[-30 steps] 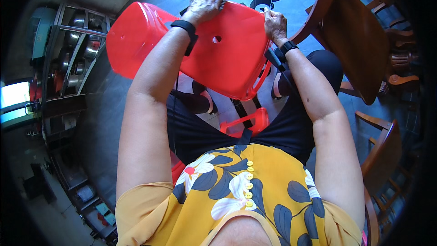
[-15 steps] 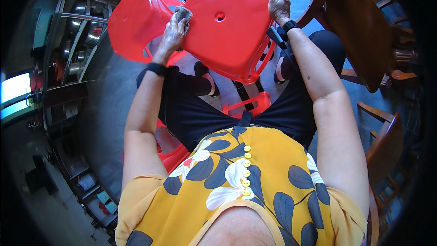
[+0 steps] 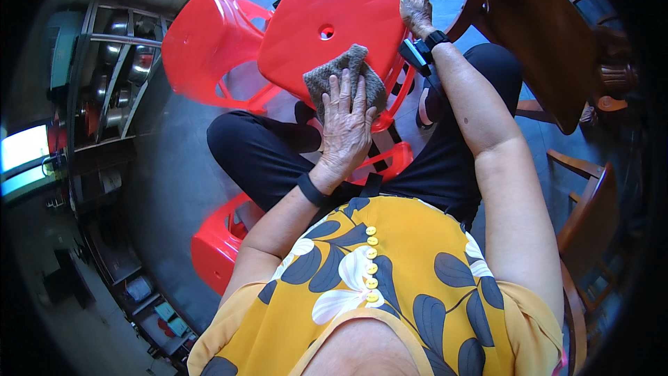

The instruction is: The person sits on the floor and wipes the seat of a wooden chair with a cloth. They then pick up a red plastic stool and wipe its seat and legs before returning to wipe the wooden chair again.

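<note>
My left hand (image 3: 344, 122) holds a grey-brown textured cloth (image 3: 376, 89) against the seat of a red plastic stool (image 3: 299, 35). Its fingers lie extended over the cloth, near the seat's edge closest to me. The stool stands between my knees, with a small round hole in the middle of its seat. My right hand (image 3: 416, 12) is closed around the stool's far right edge; the fingertips are partly hidden.
Another red stool (image 3: 198, 45) stands against the left of this one. More red plastic shows beside my left thigh (image 3: 217, 247) and below the seat. Brown wooden chairs (image 3: 539, 35) are close on my right. Metal shelving (image 3: 115, 40) with pots lines the left side.
My left hand has brought the cloth from the stool's left edge across to its near side, and the fingers have flattened over it. My right hand keeps its grip; the stool has shifted slightly left.
</note>
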Available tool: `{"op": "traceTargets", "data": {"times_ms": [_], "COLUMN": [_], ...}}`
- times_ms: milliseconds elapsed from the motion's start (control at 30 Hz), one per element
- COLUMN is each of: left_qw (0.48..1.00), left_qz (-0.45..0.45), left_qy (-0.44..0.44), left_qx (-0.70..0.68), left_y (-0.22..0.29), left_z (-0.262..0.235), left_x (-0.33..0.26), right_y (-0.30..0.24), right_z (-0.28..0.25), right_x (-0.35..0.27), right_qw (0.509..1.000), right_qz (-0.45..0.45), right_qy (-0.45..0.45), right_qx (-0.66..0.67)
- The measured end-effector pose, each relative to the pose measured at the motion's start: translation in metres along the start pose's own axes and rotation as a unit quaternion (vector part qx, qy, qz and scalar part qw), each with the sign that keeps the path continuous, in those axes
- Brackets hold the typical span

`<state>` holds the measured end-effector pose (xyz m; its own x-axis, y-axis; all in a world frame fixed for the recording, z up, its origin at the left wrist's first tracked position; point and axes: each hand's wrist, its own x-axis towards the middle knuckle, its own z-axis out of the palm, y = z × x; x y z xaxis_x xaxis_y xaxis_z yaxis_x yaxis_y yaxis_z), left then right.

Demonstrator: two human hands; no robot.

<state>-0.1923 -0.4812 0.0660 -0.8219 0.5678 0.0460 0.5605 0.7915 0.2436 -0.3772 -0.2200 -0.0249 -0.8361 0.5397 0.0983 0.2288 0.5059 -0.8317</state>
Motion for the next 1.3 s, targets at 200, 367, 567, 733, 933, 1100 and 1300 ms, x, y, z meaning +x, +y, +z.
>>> {"op": "traceTargets", "data": {"times_ms": [200, 367, 567, 733, 933, 1100, 1300], "left_qw": [0.988, 0.98, 0.983, 0.983, 0.986, 0.958, 0.996], "left_qz": [0.141, 0.192, 0.18, 0.181, 0.169, 0.173, 0.056], "left_qy": [-0.058, -0.036, -0.002, -0.01, 0.002, -0.036, 0.023], "left_qx": [-0.012, 0.043, 0.029, 0.016, -0.009, 0.228, 0.072], "left_y": [-0.017, -0.013, -0.001, -0.003, -0.037, -0.106, -0.185], "left_z": [-0.024, -0.015, 0.025, 0.029, 0.012, -0.013, -0.022], "left_x": [0.072, 0.14, 0.222, 0.227, 0.192, 0.223, 0.184], "right_y": [-0.009, -0.013, 0.009, -0.006, -0.052, -0.051, -0.04], "right_z": [-0.016, -0.022, -0.001, -0.018, -0.027, -0.012, -0.005], "right_x": [0.008, 0.01, 0.027, 0.01, -0.013, -0.023, -0.024], "right_qw": [0.924, 0.856, 0.802, 0.973, 0.973, 0.977, 0.995], "right_qz": [0.173, 0.26, 0.299, 0.159, -0.097, -0.172, -0.086], "right_qy": [-0.133, -0.162, -0.132, 0.06, 0.174, 0.099, -0.001], "right_qx": [0.315, 0.416, 0.5, 0.157, 0.117, 0.081, 0.054]}}
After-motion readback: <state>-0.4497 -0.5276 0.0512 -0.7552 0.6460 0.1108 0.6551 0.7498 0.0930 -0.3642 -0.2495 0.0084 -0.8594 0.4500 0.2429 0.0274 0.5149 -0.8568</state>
